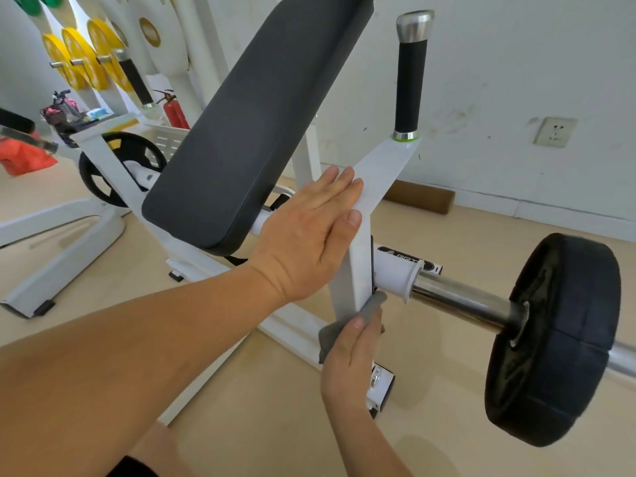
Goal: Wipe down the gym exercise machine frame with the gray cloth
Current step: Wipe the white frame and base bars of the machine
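left grip (306, 235) lies flat on the white frame (356, 266); right grip (347, 352) holds the gray cloth (373, 306) against its upright, perhaps touching the white collar (395, 273).

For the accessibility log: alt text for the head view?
The right hand holds a gray cloth against the white metal frame; the left hand rests flat on it higher up, beside a black padded backrest.

**Tan floor bearing two white frames**

The tan floor (268, 425) carries the white machine frame (296, 330) on a long base rail. The rail runs from the middle toward the near right and ends in a black-capped foot (380, 390). A second white frame (65, 249) sits toward the left edge. A brown block (420, 197) lies along the far edge, against the wall. An orange bag (24, 156) rests at the far left.
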A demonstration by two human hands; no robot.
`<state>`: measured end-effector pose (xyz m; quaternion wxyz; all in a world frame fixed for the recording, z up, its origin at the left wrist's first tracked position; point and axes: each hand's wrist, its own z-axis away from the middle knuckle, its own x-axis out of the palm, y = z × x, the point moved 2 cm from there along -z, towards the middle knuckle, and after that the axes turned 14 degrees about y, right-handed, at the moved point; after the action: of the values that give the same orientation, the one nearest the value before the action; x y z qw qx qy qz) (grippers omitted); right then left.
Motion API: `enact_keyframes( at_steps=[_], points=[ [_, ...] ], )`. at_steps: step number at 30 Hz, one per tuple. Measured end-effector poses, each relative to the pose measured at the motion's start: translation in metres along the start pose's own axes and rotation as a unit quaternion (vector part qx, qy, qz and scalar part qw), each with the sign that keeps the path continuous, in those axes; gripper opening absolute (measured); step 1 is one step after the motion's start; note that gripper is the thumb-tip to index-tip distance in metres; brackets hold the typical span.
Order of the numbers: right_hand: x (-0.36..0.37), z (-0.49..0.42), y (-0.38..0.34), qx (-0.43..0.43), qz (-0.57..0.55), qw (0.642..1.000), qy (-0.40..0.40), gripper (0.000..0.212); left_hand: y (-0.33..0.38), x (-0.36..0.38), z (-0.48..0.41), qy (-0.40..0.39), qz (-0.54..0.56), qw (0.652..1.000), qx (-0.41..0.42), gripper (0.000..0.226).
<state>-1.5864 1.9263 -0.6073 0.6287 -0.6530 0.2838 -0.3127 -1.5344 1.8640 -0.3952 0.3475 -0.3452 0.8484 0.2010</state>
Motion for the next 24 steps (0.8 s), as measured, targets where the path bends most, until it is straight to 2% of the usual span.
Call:
enact_keyframes(
  at_steps=[3,6,8,10,12,14,15,18,24],
  points=[
    [0.001,0.01,-0.005,-0.098,0.023,0.995,0.01,0.072,0.001,-0.013,-0.008,-0.064,-0.046,0.996,0.044,0.063],
    [-0.005,0.0,0.011,-0.094,0.024,0.995,0.018,0.072,0.003,-0.022,-0.021,-0.09,-0.117,0.984,0.103,0.07],
    [-0.011,-0.006,0.023,-0.045,0.0,0.999,0.031,0.074,0.009,-0.018,-0.022,-0.065,-0.105,0.986,0.108,0.065],
    [-0.017,-0.011,0.029,-0.006,-0.013,0.999,0.051,0.075,0.013,-0.009,-0.017,-0.013,-0.044,0.996,0.075,0.056],
    [-0.02,-0.014,0.031,0.015,-0.004,0.998,0.061,0.055,0.013,-0.002,-0.012,0.039,-0.017,0.997,0.066,0.051],
    [-0.018,-0.012,0.03,0.013,0.003,0.998,0.059,0.032,0.01,0.003,-0.012,0.057,-0.016,0.995,0.077,0.049],
    [-0.015,-0.008,0.027,0.014,0.001,0.998,0.058,0.033,0.008,0.005,-0.013,0.062,-0.017,0.995,0.079,0.049],
    [-0.003,0.009,0.018,0.006,-0.012,0.998,0.054,0.054,0.005,0.01,-0.012,0.093,-0.015,0.992,0.084,0.05],
    [0.003,-0.003,0.044,-0.078,0.06,0.993,0.07,0.057,-0.003,0.016,-0.015,0.121,-0.003,0.986,0.11,0.047]
  ],
)
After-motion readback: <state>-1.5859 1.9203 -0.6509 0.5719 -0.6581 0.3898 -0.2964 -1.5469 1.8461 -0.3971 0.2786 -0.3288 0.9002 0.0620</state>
